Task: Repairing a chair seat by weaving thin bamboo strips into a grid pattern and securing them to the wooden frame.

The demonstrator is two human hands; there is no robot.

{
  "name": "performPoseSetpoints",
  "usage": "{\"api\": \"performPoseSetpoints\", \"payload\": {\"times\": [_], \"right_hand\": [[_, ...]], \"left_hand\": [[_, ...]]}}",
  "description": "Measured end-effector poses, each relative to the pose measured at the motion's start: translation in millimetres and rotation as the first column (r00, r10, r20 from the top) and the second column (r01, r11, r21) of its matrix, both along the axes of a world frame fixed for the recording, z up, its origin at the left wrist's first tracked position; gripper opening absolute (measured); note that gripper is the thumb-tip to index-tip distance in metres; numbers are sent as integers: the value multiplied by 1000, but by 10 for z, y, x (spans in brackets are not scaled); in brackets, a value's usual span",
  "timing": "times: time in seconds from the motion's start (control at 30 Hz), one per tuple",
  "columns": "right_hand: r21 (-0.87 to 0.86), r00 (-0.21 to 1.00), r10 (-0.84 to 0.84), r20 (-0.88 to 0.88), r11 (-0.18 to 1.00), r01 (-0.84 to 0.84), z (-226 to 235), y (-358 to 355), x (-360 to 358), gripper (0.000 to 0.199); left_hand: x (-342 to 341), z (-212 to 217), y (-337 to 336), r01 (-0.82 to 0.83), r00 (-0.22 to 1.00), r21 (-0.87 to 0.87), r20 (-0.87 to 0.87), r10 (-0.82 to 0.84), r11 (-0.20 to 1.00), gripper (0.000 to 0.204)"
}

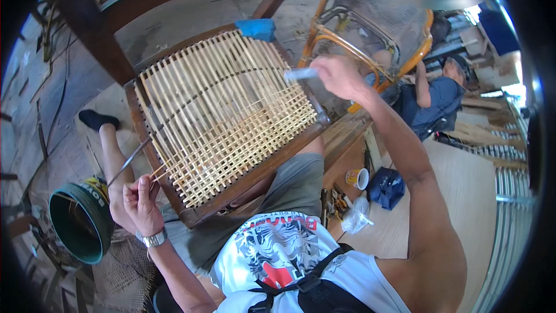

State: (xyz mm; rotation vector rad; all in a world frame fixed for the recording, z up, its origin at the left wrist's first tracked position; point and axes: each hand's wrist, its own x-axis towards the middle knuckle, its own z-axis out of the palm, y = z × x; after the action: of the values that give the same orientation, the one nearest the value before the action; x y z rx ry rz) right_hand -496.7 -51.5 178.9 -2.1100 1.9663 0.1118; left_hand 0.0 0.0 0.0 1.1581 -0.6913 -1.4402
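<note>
A wooden chair seat frame (196,218) lies tilted across my lap, strung with rows of pale cane strands (202,75). Its nearer part is woven into an open lattice (243,153). A long, thin dark strip (132,157) threads through the strands and sticks out past the frame's left edge. By that edge, my left hand (142,206) pinches a thin cane strand (157,173) that runs into the weave. My right hand (340,78), raised over the frame's right side, is closed on a pale, narrow tool (301,74), blurred by motion. A blue cloth (256,29) sits on the far corner.
At left stands a dark green bucket (81,220). A rattan armchair (370,17) and a seated person (434,95) are at the far right. Beside my right thigh are a paper cup (357,178), hand tools (336,202), a plastic bag (357,215) and a dark blue pouch (387,188).
</note>
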Motion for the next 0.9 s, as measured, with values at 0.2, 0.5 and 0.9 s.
{"api": "performPoseSetpoints", "payload": {"times": [0.2, 0.5, 0.9], "right_hand": [[246, 988, -102, 118, 967, 70, -145, -28, 441, 19], [0, 912, -254, 323, 963, 268, -36, -218, 737, 23], [346, 907, -135, 399, 938, -12, -277, -222, 1092, 23]], "left_hand": [[-50, 76, 51, -30, 999, 15, 36, 30, 999, 13], [-12, 56, 9, -7, 998, 19, -55, 8, 1000, 13], [11, 105, -28, 28, 997, 43, -77, -25, 999, 14]]}}
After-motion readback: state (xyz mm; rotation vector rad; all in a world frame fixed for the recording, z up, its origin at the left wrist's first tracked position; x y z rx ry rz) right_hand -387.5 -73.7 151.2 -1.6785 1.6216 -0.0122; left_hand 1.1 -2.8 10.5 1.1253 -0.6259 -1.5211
